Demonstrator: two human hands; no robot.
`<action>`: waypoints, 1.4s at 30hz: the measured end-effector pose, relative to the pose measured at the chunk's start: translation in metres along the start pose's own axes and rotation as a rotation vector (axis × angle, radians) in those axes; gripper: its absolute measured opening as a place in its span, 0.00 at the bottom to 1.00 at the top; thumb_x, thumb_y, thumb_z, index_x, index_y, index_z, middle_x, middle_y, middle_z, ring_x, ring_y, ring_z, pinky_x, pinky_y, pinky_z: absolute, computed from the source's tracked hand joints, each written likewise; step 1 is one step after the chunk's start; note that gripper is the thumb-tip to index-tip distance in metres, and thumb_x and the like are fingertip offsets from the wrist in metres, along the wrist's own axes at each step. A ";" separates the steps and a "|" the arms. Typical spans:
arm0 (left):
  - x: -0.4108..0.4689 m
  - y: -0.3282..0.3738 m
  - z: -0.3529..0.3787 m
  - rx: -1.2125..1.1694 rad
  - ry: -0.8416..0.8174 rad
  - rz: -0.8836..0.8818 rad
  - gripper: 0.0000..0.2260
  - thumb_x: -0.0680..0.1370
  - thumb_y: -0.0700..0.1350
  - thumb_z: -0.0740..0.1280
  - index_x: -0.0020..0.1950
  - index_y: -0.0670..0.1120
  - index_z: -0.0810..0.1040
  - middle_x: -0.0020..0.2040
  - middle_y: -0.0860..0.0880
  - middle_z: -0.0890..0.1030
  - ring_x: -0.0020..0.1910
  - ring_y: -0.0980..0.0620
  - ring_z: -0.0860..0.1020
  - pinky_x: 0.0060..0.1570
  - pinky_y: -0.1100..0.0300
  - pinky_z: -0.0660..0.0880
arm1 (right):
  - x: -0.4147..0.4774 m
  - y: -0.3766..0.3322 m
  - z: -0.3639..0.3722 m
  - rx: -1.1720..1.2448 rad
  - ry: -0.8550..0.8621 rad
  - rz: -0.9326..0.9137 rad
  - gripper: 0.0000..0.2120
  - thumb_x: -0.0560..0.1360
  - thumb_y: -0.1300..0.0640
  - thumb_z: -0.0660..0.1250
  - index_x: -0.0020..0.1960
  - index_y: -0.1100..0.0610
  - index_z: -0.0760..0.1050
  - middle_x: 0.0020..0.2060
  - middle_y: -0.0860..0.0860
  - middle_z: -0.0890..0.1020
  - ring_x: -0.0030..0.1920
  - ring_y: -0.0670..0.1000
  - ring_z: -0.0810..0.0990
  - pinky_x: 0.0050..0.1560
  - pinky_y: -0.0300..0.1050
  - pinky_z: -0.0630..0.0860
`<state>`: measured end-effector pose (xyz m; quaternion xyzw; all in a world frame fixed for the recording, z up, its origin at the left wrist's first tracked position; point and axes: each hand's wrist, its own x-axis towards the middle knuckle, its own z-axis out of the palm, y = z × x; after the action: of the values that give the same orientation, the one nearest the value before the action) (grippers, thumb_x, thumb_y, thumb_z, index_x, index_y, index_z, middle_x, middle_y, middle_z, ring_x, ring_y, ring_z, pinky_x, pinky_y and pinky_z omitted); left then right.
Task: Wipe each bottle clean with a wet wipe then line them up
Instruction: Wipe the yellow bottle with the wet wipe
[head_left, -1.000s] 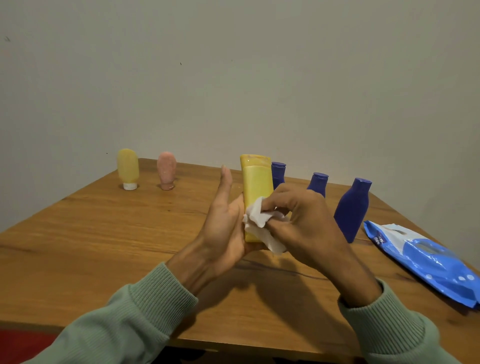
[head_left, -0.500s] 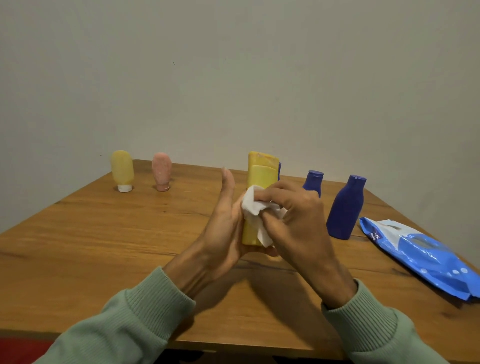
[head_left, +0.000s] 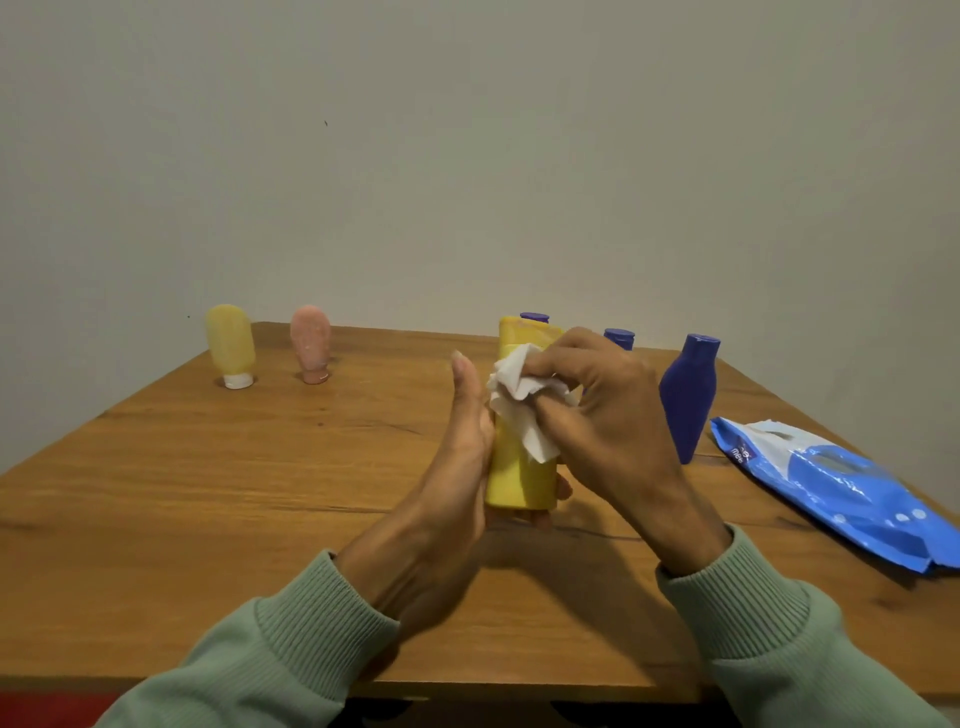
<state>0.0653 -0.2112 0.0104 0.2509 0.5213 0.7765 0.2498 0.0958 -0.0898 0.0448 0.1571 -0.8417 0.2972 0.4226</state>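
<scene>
My left hand (head_left: 452, 467) holds a tall yellow bottle (head_left: 519, 478) upright above the middle of the table. Its fingers wrap behind the bottle and the thumb points up. My right hand (head_left: 597, 415) presses a crumpled white wet wipe (head_left: 519, 400) against the bottle's upper front. Three dark blue bottles stand behind: one (head_left: 688, 395) fully in view at the right, one (head_left: 619, 338) and another (head_left: 534, 317) showing only their caps past my hands. A small yellow bottle (head_left: 230, 345) and a pink bottle (head_left: 310, 343) stand cap-down at the far left.
A blue wet-wipe pack (head_left: 841, 488) lies flat at the right edge of the wooden table (head_left: 208, 493). A plain wall rises directly behind the table's far edge.
My right hand has slid the wipe up the yellow bottle from its lower part to near its top. The left hand keeps its hold.
</scene>
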 end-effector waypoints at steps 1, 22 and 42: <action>-0.001 0.001 0.003 0.018 -0.010 0.003 0.33 0.73 0.73 0.41 0.53 0.61 0.82 0.61 0.36 0.78 0.62 0.31 0.73 0.61 0.31 0.68 | 0.000 0.001 0.000 -0.005 0.027 0.000 0.09 0.71 0.56 0.69 0.50 0.57 0.82 0.42 0.44 0.77 0.43 0.41 0.77 0.42 0.29 0.73; -0.007 0.001 -0.001 0.404 -0.008 0.062 0.39 0.67 0.74 0.44 0.61 0.49 0.74 0.49 0.41 0.81 0.42 0.48 0.81 0.38 0.52 0.75 | 0.005 0.007 -0.009 -0.108 0.298 -0.003 0.06 0.72 0.63 0.71 0.48 0.59 0.81 0.41 0.45 0.77 0.40 0.39 0.75 0.40 0.31 0.74; -0.009 -0.003 0.001 0.637 0.040 0.186 0.35 0.58 0.84 0.46 0.56 0.67 0.69 0.48 0.53 0.78 0.42 0.60 0.79 0.37 0.66 0.75 | 0.002 0.002 -0.008 -0.078 0.295 -0.023 0.07 0.69 0.61 0.73 0.46 0.60 0.80 0.41 0.45 0.77 0.41 0.36 0.75 0.41 0.27 0.74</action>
<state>0.0730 -0.2153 0.0067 0.3478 0.7173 0.5989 0.0766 0.0986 -0.0833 0.0500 0.1049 -0.7797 0.2790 0.5507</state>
